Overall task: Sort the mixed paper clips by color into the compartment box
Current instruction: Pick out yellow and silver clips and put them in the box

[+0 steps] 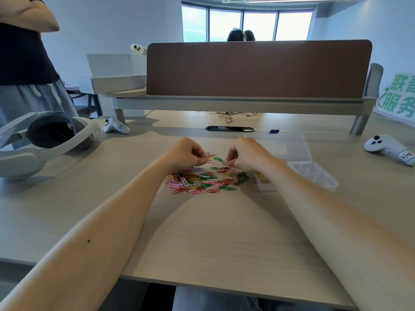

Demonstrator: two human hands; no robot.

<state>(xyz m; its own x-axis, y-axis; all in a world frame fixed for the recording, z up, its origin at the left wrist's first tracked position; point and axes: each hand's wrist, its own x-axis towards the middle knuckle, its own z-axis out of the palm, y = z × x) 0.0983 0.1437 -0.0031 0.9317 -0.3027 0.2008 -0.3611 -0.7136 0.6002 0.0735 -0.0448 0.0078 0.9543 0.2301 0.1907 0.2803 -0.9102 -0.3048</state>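
From the head camera, the mixed paper clips (202,180) lay in a loose heap on the wooden desk (213,232), just beneath and nearer the person than both hands: thin wire loops in pink, red, green, white and yellow, tangled over one another. The left hand (186,153) had its fingers curled, its thumb and fingertips pinching a few clips at the heap's far edge. The right hand (249,156) was curled too, fingertips down among the clips; whether it held one could not be told. Just right of the right hand's wrist stood the clear compartment box (318,176), its lid (287,147) open behind it, with yellow clips (262,178) in the compartment nearest the hand.
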